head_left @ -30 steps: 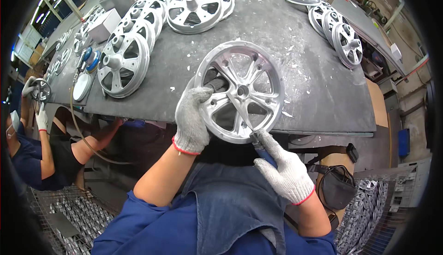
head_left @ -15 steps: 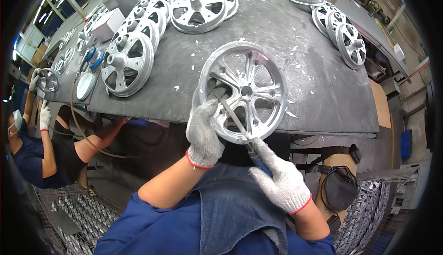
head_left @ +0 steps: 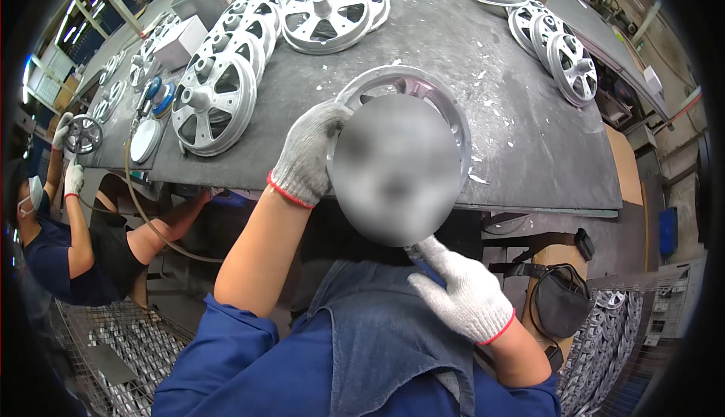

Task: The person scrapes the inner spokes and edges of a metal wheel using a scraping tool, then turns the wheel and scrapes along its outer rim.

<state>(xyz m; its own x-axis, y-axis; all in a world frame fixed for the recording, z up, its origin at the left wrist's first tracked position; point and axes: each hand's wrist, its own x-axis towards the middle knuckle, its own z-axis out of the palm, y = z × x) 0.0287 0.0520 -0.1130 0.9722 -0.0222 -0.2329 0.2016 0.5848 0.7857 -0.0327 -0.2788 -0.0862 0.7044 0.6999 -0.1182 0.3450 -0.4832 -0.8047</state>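
Note:
A bare metal spoked wheel point(head_left: 393, 73) stands tilted at the front edge of the dark table. A round blurred patch covers most of its spokes and hub. My left hand point(head_left: 311, 153), in a white knit glove with a red cuff, is closed on the wheel's left rim. My right hand point(head_left: 464, 292), gloved alike, grips a blue-handled metal tool point(head_left: 429, 268) below the wheel, its index finger stretched along the handle. The tool's shaft and tip are hidden by the blurred patch.
Similar wheels point(head_left: 215, 104) lean in a row at the left, with more point(head_left: 572, 70) at the right. A blue sander point(head_left: 160, 96) rests near a white box point(head_left: 180, 42). A gloved co-worker point(head_left: 57, 243) holds a wheel at far left. A black bag point(head_left: 560, 304) lies right.
My left hand has moved up and outward from the wheel's lower left to its left rim. My right hand stays in nearly the same place with the tool. A blurred patch now covers the wheel's middle.

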